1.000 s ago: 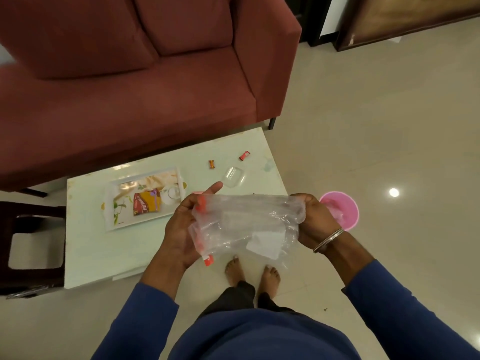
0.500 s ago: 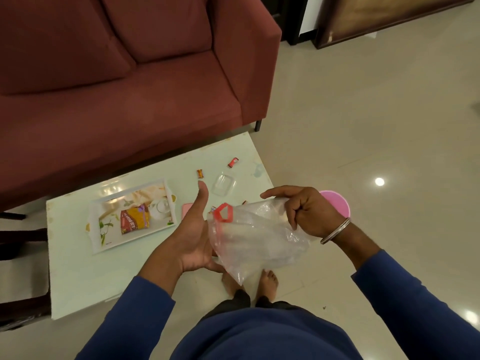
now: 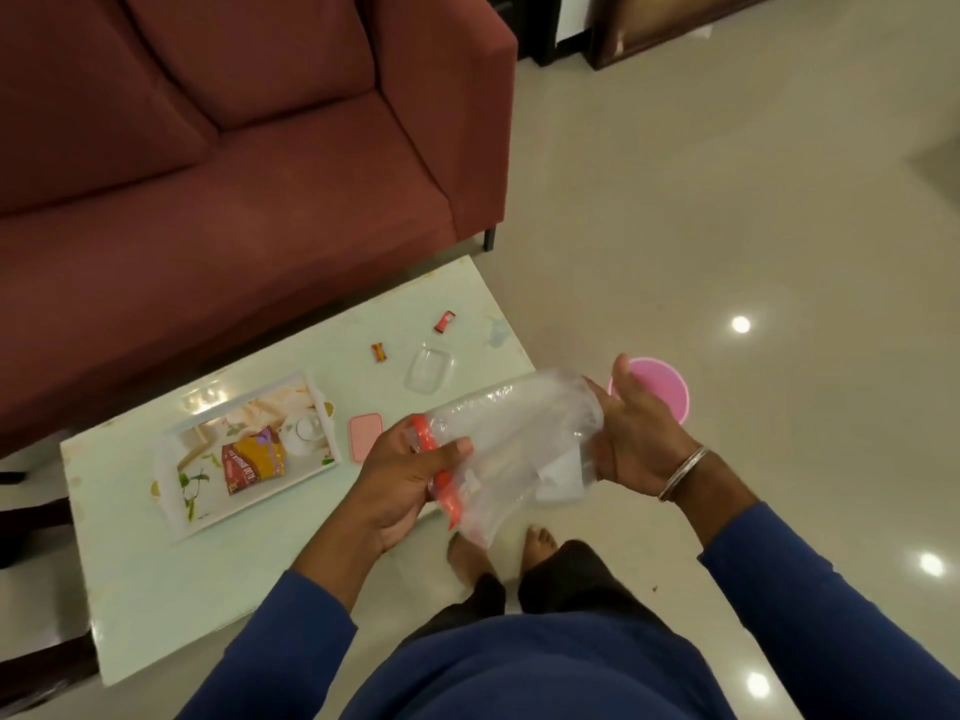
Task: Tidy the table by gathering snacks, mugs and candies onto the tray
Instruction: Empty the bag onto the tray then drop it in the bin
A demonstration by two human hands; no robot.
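A clear plastic bag (image 3: 511,449) with a red handle is stretched between my hands above the table's right edge. My left hand (image 3: 410,480) grips its red-handled end. My right hand (image 3: 631,433) presses against its other end with the fingers spread upward. On the pale table (image 3: 156,579) a white floral tray (image 3: 179,517) holds a yellow-and-red snack packet (image 3: 253,458) and a white mug (image 3: 305,431). Two wrapped candies lie farther back: an orange candy (image 3: 380,352) and a red candy (image 3: 445,321). A clear plastic box (image 3: 428,367) and a pink lid (image 3: 365,434) rest on the table between tray and bag.
A maroon sofa (image 3: 234,174) stands behind the table. A pink bucket (image 3: 662,387) sits on the tiled floor to the right, partly behind my right hand. My bare feet (image 3: 498,553) stand by the table's near right corner. A dark stool (image 3: 31,537) is at the left edge.
The bag has been turned and pulled out lengthwise. My left hand went from open under it to closed on the red handle; my right hand shifted to the far end, fingers now spread.
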